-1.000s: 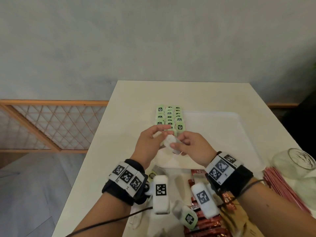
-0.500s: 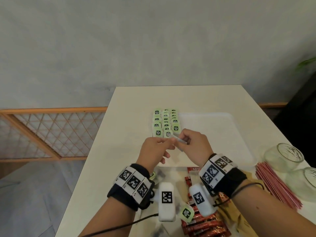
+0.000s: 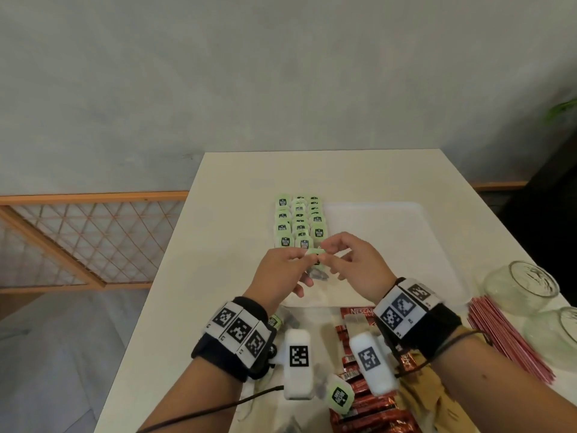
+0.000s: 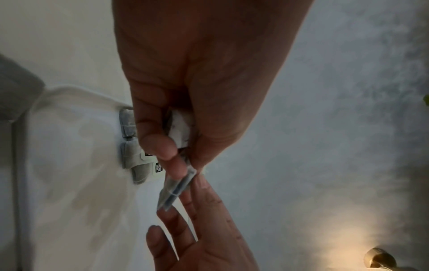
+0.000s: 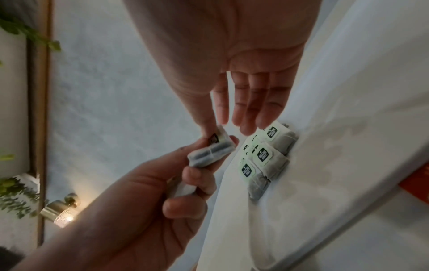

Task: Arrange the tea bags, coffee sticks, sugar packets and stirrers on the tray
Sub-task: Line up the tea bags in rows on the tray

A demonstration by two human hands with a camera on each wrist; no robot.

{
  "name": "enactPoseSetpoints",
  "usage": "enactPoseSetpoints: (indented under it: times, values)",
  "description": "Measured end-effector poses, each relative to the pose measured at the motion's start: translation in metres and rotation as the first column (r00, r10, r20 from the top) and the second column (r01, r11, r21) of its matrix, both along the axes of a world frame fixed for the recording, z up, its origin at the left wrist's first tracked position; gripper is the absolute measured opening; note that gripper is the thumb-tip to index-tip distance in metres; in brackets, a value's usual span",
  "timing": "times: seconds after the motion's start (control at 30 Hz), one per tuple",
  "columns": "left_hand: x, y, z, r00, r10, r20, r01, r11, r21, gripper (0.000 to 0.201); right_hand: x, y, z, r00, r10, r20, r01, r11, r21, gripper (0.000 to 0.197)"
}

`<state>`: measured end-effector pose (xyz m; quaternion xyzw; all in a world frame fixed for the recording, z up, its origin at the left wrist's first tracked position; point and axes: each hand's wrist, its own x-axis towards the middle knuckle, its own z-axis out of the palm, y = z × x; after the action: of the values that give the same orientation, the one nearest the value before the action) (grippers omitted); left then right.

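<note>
Both hands hover over the near left part of the white tray [image 3: 390, 232]. My left hand [image 3: 304, 256] pinches a grey tea bag [image 5: 209, 152] between thumb and forefinger and keeps a second white-wrapped one [image 4: 180, 128] curled in its palm. My right hand [image 3: 327, 254] pinches the same bag's green tag [image 3: 316, 252] with thumb and index; its other fingers are straight. Three rows of green-tagged tea bags [image 3: 299, 223] lie along the tray's left side, just beyond the hands.
Red coffee sticks [image 3: 368, 410] and a loose tea bag [image 3: 339, 396] lie near the table's front edge, beside tan packets [image 3: 434, 398]. A bundle of red stirrers [image 3: 505, 335] and two glass jars [image 3: 521, 285] sit at the right. The tray's right part is bare.
The hands have stayed over the tray's near left part. The tea bag between them has turned, so its green tag now shows on top. The head view has shifted slightly.
</note>
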<state>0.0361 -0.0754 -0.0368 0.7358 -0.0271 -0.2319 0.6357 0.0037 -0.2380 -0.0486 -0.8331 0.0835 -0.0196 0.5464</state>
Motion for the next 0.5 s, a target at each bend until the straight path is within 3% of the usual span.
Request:
enactPoseSetpoints:
  times: [0.07, 0.27, 0.5]
  values:
    - [0.001, 0.0, -0.005, 1.0, -0.012, -0.016, 0.012, 1.0, 0.014, 0.016, 0.006, -0.005, -0.006, 1.0, 0.008, -0.022, -0.008, 1.0, -0.01, 0.002]
    - [0.015, 0.014, -0.019, 0.993, 0.055, -0.105, -0.05, 0.998, 0.042, 0.018, 0.033, -0.023, -0.034, 0.957, -0.008, -0.29, -0.054, 0.977, -0.206, 0.011]
    - [0.031, 0.026, -0.027, 0.964, 0.107, -0.243, -0.12, 0.992, -0.042, 0.02, 0.068, -0.033, -0.038, 0.981, -0.109, -0.16, 0.04, 0.924, -0.381, 0.007]
